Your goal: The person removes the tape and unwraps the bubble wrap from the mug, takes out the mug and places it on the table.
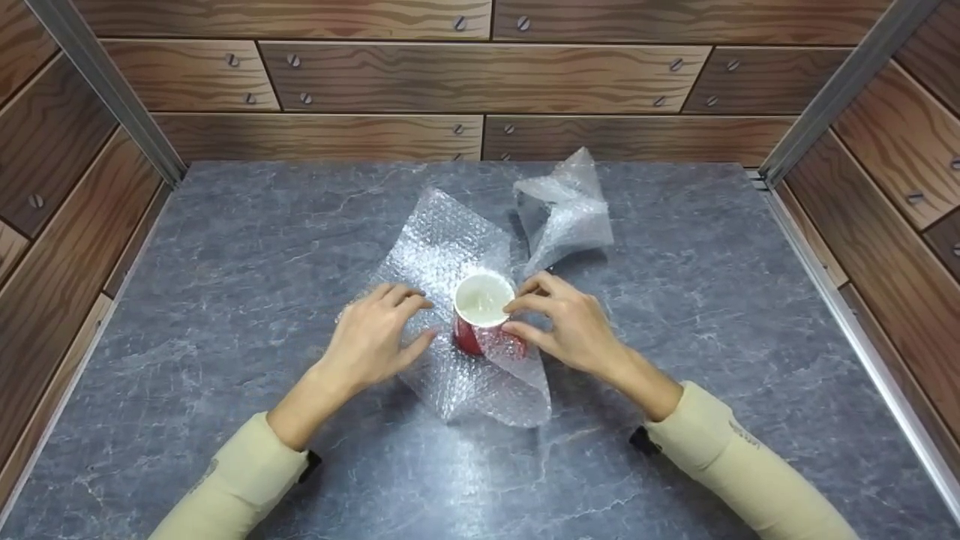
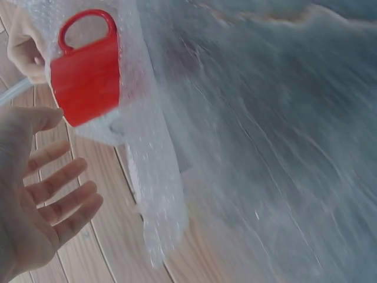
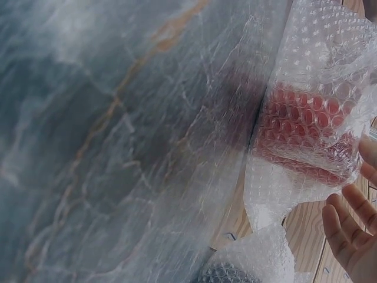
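Note:
A red mug [image 1: 468, 337] with a white inside stands upright on a sheet of bubble wrap [image 1: 450, 240]. Its handle [image 2: 86, 26] shows bare in the left wrist view. On the right, a flap of the bubble wrap [image 3: 303, 121] covers the mug's side. My right hand [image 1: 568, 321] is at that side, thumb and fingertips pinching the flap close to the rim. My left hand [image 1: 375, 335] hovers left of the mug, fingers spread and loosely bent, holding nothing. In the left wrist view its thumb tip overlaps the mug's edge.
A crumpled bubble-wrap bundle [image 1: 566, 210] lies behind and to the right of the mug. The grey marbled tabletop [image 1: 262, 225] is bounded by wood-patterned walls [image 1: 375, 75] at the back and sides. Metal rails [image 1: 855, 345] run along its side edges.

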{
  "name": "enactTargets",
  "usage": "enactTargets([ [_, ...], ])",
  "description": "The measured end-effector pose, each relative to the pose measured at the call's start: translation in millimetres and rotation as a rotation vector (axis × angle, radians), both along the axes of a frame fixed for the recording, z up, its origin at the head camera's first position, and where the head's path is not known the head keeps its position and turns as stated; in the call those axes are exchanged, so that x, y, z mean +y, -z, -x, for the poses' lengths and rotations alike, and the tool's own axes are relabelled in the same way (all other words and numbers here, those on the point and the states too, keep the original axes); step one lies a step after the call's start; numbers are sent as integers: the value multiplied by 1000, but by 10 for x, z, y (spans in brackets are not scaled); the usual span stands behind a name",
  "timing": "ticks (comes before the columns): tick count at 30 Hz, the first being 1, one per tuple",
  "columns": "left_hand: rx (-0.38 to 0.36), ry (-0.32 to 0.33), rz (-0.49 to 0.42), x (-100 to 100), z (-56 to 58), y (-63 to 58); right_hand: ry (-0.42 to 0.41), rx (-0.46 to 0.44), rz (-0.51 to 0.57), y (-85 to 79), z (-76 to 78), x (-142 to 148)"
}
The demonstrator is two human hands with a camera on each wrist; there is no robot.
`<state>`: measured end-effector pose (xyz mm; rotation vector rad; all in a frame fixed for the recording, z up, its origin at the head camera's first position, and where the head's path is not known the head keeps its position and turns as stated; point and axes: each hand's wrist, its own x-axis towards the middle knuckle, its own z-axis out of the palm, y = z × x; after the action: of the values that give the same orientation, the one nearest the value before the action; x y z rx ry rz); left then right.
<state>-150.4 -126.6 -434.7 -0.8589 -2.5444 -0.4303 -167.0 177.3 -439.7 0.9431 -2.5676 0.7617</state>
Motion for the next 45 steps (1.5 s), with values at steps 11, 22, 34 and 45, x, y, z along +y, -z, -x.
enactTargets([
  [11, -9, 76, -77, 154, 65, 63, 0, 16, 11, 14, 9, 4],
  [22, -3, 101, -90, 263, 123, 118, -5, 9, 2, 10, 15, 10],
  [34, -23, 90, -143, 311, 157, 159, -7, -7, -4, -10, 21, -12],
  [45, -50, 80, -135, 321, 159, 148, -1, 25, -33, -35, -1, -14],
])
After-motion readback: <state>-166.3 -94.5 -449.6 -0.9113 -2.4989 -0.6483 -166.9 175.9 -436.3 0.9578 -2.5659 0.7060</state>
